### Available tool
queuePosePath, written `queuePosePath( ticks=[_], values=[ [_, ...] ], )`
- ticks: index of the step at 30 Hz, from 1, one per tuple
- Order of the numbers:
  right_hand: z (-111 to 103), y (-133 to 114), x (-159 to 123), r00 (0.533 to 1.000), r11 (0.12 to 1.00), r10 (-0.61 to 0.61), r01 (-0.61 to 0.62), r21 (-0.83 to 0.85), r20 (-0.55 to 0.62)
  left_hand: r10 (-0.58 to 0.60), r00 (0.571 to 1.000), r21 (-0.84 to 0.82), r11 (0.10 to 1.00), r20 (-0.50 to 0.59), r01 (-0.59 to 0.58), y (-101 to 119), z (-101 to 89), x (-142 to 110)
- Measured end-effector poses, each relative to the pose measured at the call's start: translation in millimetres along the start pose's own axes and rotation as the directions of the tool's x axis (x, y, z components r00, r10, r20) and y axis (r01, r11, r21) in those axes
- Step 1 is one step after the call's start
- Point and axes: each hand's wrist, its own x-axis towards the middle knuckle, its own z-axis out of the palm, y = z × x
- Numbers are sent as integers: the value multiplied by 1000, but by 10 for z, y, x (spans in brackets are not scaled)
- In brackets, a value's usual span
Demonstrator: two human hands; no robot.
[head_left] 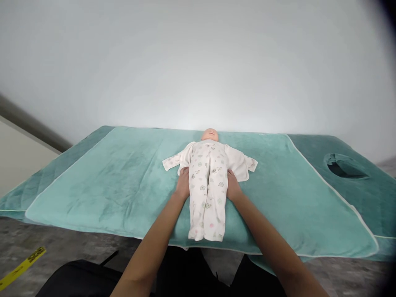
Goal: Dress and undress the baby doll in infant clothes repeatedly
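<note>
A baby doll (pixel 210 135) lies face up with its head toward the wall. Beneath it spreads a white baby shirt (pixel 237 161), its sleeves reaching out to both sides. Printed white baby pants (pixel 208 189) cover the doll's front from near the neck downward, with the leg ends toward me; whether the doll's legs are inside them I cannot tell. My left hand (pixel 183 183) is closed along the left edge of the pants, its fingertips partly hidden. Opposite it, my right hand (pixel 232 185) grips the right edge, fingers partly tucked out of sight.
A green padded bed (pixel 93 181) with a pale-edged cover sits against a white wall (pixel 198 62). Toward the right end is a face hole (pixel 346 167). A black bag-like object (pixel 80 278) and a yellow strip (pixel 23 268) are low on the left.
</note>
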Motion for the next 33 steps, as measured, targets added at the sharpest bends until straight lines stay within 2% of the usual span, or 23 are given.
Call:
queuePosePath(
  ticks=[5,11,16,21,23,26,29,33],
  values=[
    [-7,9,-52,996,997,57,-60,-41,-62,-10,1000,56,998,7,10,67,-44,-39],
    [-91,-18,-103,998,995,64,-65,-78,-17,14,1000,40,999,1,-14,131,-115,-105],
    [-305,-17,-186,998,999,-27,29,-40,58,12,999,-92,996,-32,-15,131,-244,-197],
    [-476,31,-405,971,982,-166,178,-58,170,115,993,-138,984,-20,-117,154,-408,-414],
    [-537,49,-513,947,963,-237,259,-76,218,150,989,-123,981,18,-147,158,-450,-515],
    [-643,33,-628,925,939,-309,334,-87,221,174,983,-78,982,58,-170,159,-485,-637],
    [-732,-31,-673,921,931,-324,351,-101,215,184,980,-46,982,70,-181,180,-513,-701],
    [-758,-113,-710,901,924,-312,361,-124,300,213,969,30,975,127,-218,217,-582,-729]
  ],
)
